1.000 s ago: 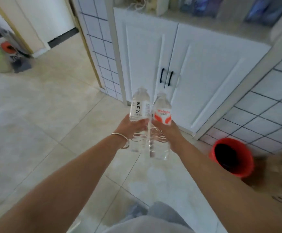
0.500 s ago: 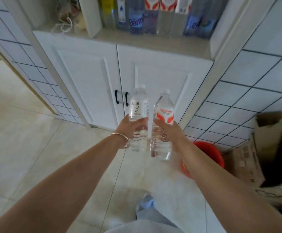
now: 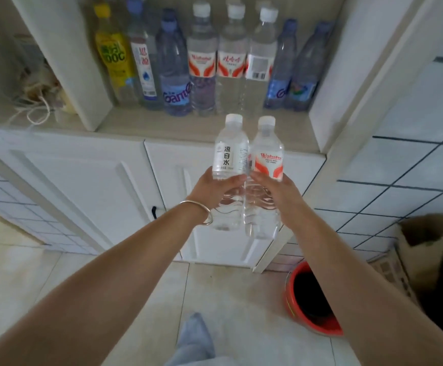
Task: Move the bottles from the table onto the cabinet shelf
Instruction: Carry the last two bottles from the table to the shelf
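My left hand grips a clear water bottle with a white label and black characters. My right hand grips a clear water bottle with a red and white label. Both bottles are upright, side by side and touching, held just in front of and below the cabinet shelf. Several bottles stand in a row at the back of that shelf: yellow, blue and clear ones.
White cabinet doors lie below the shelf. A white divider separates a left compartment holding string and clutter. A red bucket and a cardboard box sit on the floor at right by the tiled wall.
I have come closer to the cabinet and both hands have raised the bottles toward the shelf edge. The shelf's row of bottles has come fully into view.
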